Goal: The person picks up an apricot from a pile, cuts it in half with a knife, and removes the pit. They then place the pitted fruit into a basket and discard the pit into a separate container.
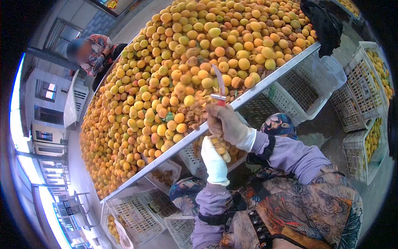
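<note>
My right hand [228, 124], in a pale glove stained brown at the fingers, is wrapped round the red handle of a knife [220, 85]. Its curved blade points up and away over the fruit. Just below it, my left hand [214, 161], in a white glove, curls closed on what looks like a yellowish apricot [217, 144], mostly hidden by the fingers. Both hands are at the near metal edge [166, 157] of a large sloping heap of apricots [153, 99]. Brown, mushy fruit scraps [192, 114] lie on the heap close to the knife.
Under the edge stand white plastic crates [290, 99], one [130, 211] holding some apricots. Stacked crates of yellow fruit [360, 93] rise at the right. A person [97, 54] is at the heap's far left side. A black cloth or bag [325, 29] hangs at the upper right corner.
</note>
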A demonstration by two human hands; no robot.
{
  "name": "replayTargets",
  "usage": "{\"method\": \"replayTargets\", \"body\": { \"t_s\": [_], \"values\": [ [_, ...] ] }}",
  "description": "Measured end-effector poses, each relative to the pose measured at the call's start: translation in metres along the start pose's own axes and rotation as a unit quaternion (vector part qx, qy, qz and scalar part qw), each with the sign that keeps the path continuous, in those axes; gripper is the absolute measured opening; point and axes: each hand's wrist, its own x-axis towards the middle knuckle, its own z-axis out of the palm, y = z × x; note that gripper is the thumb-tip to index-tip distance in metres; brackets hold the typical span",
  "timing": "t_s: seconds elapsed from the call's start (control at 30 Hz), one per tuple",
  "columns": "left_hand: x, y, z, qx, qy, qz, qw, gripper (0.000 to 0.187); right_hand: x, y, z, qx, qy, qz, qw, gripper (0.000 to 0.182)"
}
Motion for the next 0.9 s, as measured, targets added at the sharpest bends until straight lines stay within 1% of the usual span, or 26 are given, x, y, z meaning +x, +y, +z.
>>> {"method": "replayTargets", "body": {
  "t_s": [0.03,0.07,0.1,0.17,0.2,0.23,0.3,0.33,0.37,0.43,0.47,0.5,0.53,0.57,0.6,0.63,0.67,0.7,0.73,0.77,0.8,0.83,0.87,0.9],
  "values": [
    [0.000,0.002,0.002,0.001,-0.003,0.001,1.000,0.037,0.003,-0.001,-0.006,0.047,-0.003,0.011,0.999,0.034],
    [-0.001,0.003,0.004,0.024,-0.007,0.024,0.999,0.036,0.005,-0.003,-0.013,0.088,-0.017,0.036,0.995,0.039],
    [-0.002,0.002,0.005,0.048,-0.011,0.046,0.998,0.036,0.003,-0.004,-0.011,0.089,-0.015,0.035,0.995,0.039],
    [0.000,-0.004,0.002,0.071,-0.005,0.048,0.996,0.035,-0.002,-0.006,-0.005,0.067,0.046,-0.009,0.997,0.029],
    [0.002,-0.006,0.003,0.093,0.001,0.051,0.994,0.034,-0.006,-0.007,-0.004,-0.059,0.002,-0.073,0.996,0.027],
    [0.003,-0.008,0.005,0.095,0.000,0.049,0.994,0.034,-0.011,-0.003,-0.002,-0.058,0.005,-0.074,0.996,0.027],
    [0.006,-0.008,0.008,0.034,0.002,0.018,0.999,0.033,-0.017,0.006,0.006,-0.206,-0.056,-0.160,0.964,0.023],
    [0.007,-0.005,0.009,0.026,-0.010,0.009,1.000,0.033,-0.016,0.005,0.006,-0.204,-0.056,-0.162,0.964,0.023],
    [0.005,-0.002,0.009,0.029,-0.011,0.009,0.999,0.033,-0.015,0.002,0.005,-0.160,-0.031,-0.123,0.979,0.024],
    [-0.009,0.024,0.026,0.057,0.024,-0.102,0.993,0.032,-0.012,-0.004,0.001,-0.072,0.024,-0.043,0.996,0.025],
    [-0.005,0.017,0.023,0.058,0.023,-0.103,0.993,0.032,-0.002,0.001,-0.009,-0.023,0.043,-0.058,0.997,0.027],
    [0.001,0.004,0.018,0.114,0.019,0.007,0.993,0.030,-0.001,-0.002,-0.010,-0.023,0.044,-0.058,0.997,0.027],
    [0.004,-0.004,0.014,0.169,0.015,0.118,0.978,0.028,-0.002,-0.005,-0.010,0.015,0.039,-0.008,0.999,0.034],
    [0.008,-0.009,0.013,0.171,0.015,0.118,0.978,0.028,-0.002,-0.008,-0.010,0.053,0.032,0.040,0.997,0.040],
    [0.011,-0.010,0.016,0.251,0.043,0.243,0.936,0.026,0.000,-0.007,-0.015,0.088,0.032,0.077,0.993,0.040],
    [0.011,-0.011,0.020,0.323,0.069,0.359,0.873,0.024,0.003,-0.004,-0.019,0.089,0.035,0.076,0.993,0.040],
    [0.007,-0.012,0.023,0.324,0.067,0.357,0.873,0.024,0.005,-0.001,-0.021,0.165,0.050,0.094,0.980,0.033],
    [-0.002,-0.002,0.032,0.260,0.067,0.297,0.916,0.025,0.006,-0.002,-0.020,0.239,0.063,0.110,0.963,0.025],
    [-0.006,0.004,0.037,0.193,0.068,0.235,0.950,0.025,0.006,-0.004,-0.018,0.233,0.074,0.105,0.964,0.027],
    [-0.005,0.004,0.035,0.193,0.068,0.236,0.950,0.025,0.006,-0.005,-0.014,0.233,0.073,0.104,0.964,0.027],
    [-0.002,0.003,0.030,0.114,0.033,0.143,0.983,0.027,0.007,-0.005,-0.010,0.190,0.094,0.117,0.970,0.028],
    [0.002,-0.001,0.024,0.032,-0.002,0.046,0.998,0.029,0.008,-0.005,-0.008,0.146,0.116,0.130,0.974,0.029],
    [0.014,-0.012,0.010,0.033,-0.004,0.044,0.998,0.029,0.010,-0.004,-0.008,0.148,0.121,0.122,0.974,0.026],
    [0.033,-0.029,-0.011,-0.165,-0.225,0.032,0.960,0.030,0.012,-0.005,-0.004,0.150,0.122,0.121,0.974,0.026]
  ]
}}
